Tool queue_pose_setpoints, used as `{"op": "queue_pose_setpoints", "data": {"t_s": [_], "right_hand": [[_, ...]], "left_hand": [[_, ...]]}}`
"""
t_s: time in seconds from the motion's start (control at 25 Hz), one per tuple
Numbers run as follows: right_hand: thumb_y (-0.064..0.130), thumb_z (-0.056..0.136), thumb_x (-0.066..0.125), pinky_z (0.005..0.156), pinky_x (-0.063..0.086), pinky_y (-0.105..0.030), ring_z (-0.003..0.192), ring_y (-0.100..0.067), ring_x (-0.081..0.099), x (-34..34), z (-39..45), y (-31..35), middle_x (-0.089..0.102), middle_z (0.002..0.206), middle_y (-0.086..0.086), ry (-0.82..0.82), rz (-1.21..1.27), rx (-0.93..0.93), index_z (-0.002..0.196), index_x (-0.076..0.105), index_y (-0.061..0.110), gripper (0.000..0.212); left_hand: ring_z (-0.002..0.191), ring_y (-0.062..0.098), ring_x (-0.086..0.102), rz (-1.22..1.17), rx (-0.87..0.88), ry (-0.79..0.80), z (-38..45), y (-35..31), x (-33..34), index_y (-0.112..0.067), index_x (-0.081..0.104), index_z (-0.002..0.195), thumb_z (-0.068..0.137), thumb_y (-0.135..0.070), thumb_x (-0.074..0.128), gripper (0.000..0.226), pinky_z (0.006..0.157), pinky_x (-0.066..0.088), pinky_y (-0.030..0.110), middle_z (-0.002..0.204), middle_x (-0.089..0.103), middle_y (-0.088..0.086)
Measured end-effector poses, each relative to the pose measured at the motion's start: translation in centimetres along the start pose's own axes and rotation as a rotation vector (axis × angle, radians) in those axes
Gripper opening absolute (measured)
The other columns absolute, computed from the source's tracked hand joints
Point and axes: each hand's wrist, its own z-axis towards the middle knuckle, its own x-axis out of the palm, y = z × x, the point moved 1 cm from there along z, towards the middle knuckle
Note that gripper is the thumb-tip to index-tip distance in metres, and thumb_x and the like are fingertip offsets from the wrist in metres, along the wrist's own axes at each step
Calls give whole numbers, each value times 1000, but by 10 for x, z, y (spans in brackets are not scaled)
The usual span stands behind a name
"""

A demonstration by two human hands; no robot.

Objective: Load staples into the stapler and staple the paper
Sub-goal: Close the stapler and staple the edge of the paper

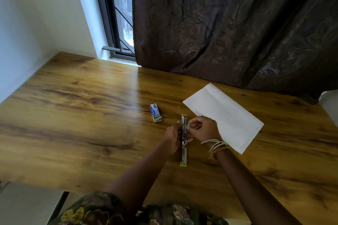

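Metal and yellow plastic: the stapler (183,140) lies swung fully open on the tabletop (82,115), between my hands. I judge it rigid, light and slick; best held by its sides. My left hand (172,138) closes on its side; my right hand (202,129) pinches at the channel, contents unclear. Staple box (155,113) near; paper (225,115) just right, thin and floppy. Curtain (237,23) behind.
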Motion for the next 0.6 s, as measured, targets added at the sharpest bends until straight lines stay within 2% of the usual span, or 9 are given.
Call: {"op": "queue_pose_setpoints", "data": {"t_s": [0.16, 0.32, 0.48, 0.6], "right_hand": [[17, 68, 78, 64, 50, -15, 67, -2, 62, -1, 4, 3, 65, 70, 10, 102, 6, -17, 82, 71, 21, 16], [16, 69, 79, 68, 54, -21, 69, -6, 64, 0, 7, 5, 67, 72, 6, 158, 3, -24, 85, 73, 20, 17], [17, 69, 79, 69, 55, -22, 68, -6, 63, 1, 8, 8, 66, 70, 7, 182, -16, -13, 86, 73, 19, 18], [18, 69, 79, 67, 52, -19, 66, -4, 62, 0, 9, 9, 66, 70, 7, 180, -31, 8, 86, 73, 17, 19]], "left_hand": [[75, 24, 63, 36, -2, -15, -4, -2, 1, -1, 62, 98, 102, -16, 37, 29, 70, 56, 39, 85, 63, 14], [79, 25, 64, 51, 5, -17, -4, -2, 2, 3, 60, 110, 102, -13, 37, 29, 78, 55, 41, 92, 64, 17], [80, 25, 65, 57, 16, -19, -3, -3, 2, 5, 59, 114, 101, -12, 39, 29, 67, 58, 37, 95, 65, 18], [76, 24, 65, 70, 27, -32, -4, -4, 4, 7, 59, 113, 101, -11, 40, 29, 54, 59, 32, 92, 64, 18]]}}
